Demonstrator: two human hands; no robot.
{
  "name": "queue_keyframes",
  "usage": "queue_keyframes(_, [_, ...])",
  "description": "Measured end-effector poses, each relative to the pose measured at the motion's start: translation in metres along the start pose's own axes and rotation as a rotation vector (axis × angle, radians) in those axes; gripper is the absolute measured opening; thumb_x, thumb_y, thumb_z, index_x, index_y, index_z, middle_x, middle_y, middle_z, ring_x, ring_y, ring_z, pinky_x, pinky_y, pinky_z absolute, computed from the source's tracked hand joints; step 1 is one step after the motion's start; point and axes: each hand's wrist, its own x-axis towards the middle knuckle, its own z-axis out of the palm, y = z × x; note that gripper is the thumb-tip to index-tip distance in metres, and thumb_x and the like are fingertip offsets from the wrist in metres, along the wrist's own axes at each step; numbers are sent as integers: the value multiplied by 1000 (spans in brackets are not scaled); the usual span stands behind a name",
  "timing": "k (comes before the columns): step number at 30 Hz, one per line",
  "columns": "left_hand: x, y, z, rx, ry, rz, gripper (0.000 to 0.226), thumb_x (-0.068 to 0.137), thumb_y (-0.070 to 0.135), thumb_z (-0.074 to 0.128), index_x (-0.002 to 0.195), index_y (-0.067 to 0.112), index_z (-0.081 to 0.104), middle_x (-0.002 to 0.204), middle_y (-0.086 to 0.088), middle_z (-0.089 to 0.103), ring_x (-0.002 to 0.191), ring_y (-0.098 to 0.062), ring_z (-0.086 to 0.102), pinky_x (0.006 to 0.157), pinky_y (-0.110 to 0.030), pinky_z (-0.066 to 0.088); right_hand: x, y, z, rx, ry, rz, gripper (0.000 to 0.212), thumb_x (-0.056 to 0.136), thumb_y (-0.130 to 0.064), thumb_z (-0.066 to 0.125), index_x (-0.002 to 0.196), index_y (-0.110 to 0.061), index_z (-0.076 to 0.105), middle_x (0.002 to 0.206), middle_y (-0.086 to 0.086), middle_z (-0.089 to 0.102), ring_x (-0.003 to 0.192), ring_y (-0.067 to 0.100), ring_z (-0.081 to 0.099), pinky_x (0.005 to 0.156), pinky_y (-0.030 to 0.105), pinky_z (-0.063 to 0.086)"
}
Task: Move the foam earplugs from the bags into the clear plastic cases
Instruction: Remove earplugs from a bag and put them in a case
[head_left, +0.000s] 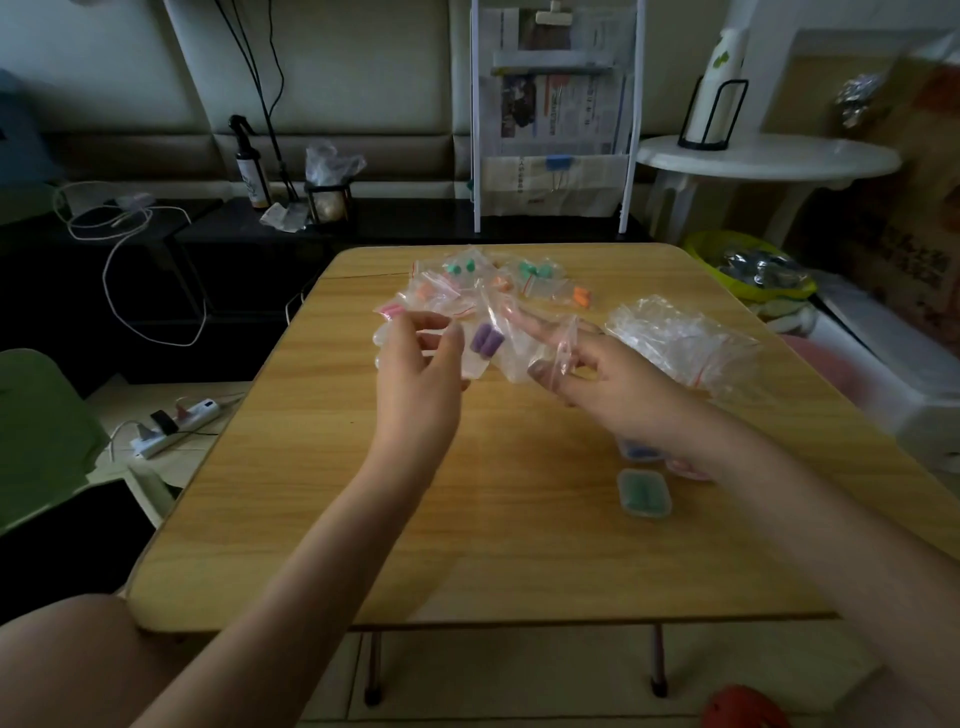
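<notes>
A small clear zip bag holding two purple earplugs hangs above the wooden table between my hands. My left hand pinches its left end beside the plugs. My right hand grips the red-striped mouth with the thumb, and its index finger reaches inside the bag. Behind lies a heap of small bags with green, orange and pink plugs. A clear case with green plugs lies under my right forearm. Two more cases, one bluish and one pinkish, are partly hidden by that arm.
A pile of empty clear bags lies on the table's right side. A green chair and a power strip are on the left. A white rack stands behind the table, and a yellow-green basin sits at the right.
</notes>
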Motion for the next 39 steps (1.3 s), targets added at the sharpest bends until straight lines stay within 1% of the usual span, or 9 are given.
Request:
queue_keyframes(4, [5,-3,-6,-221,-139,-155,18,91,9,59,107,3,59,102,-7,64,90,-15,64,80,-26,57,1,-3,5,83,37,16,34,95,-31,51,120,-53,43,143,-14,40,97,0,52,90,25,47])
queue_keyframes(8, [8,-10,-5,-145,-127,-204,34,87,18,66,119,10,56,113,-6,61,102,-17,62,87,-30,54,-2,-7,6,158,-13,-9,37,93,-35,50,116,-64,46,119,-36,49,102,44,57,85,60,48])
queue_keyframes(11, [8,-10,-7,-261,-200,-274,22,91,12,60,109,1,59,102,-8,65,90,-15,64,79,-26,56,-1,-4,6,199,-3,-3,35,81,-48,58,114,-60,52,127,-9,61,99,24,63,82,35,51])
queue_keyframes(13, [8,-10,-6,-284,-199,-254,17,89,9,61,102,-1,59,90,-7,64,80,-12,64,74,-22,57,3,4,6,171,3,11,41,90,-31,56,120,-59,50,121,11,62,103,49,54,78,48,48])
queue_keyframes(16, [8,-9,-4,-329,-174,-254,18,86,7,64,100,1,55,87,-7,64,77,-12,64,73,-22,57,3,5,7,153,28,37,42,99,-18,44,123,-51,51,108,-18,61,96,38,61,75,44,48])
queue_keyframes(19, [8,-9,-4,-339,-136,-257,27,85,2,64,108,2,51,90,-11,65,76,-13,66,76,-24,57,2,2,8,199,68,94,26,101,-31,37,118,-40,55,108,-13,62,89,9,65,83,39,52])
queue_keyframes(23, [7,-8,-4,-359,-154,-204,33,82,-1,67,109,4,50,91,-11,66,77,-13,68,75,-24,57,2,3,7,205,91,94,24,99,-18,46,117,-27,61,105,-7,67,87,14,67,74,30,54])
queue_keyframes(33, [5,-4,1,-630,-271,-272,18,87,-7,56,97,6,47,83,-10,61,65,-12,66,73,-22,56,2,6,10,207,122,-2,36,90,-12,60,115,-38,60,97,-4,71,77,10,66,66,21,53])
queue_keyframes(39, [4,-8,1,-402,-266,-272,21,88,4,61,108,3,53,80,-9,68,74,-17,67,72,-27,58,1,5,11,166,214,-21,32,80,-25,69,106,-42,63,98,-4,72,85,20,64,70,31,54])
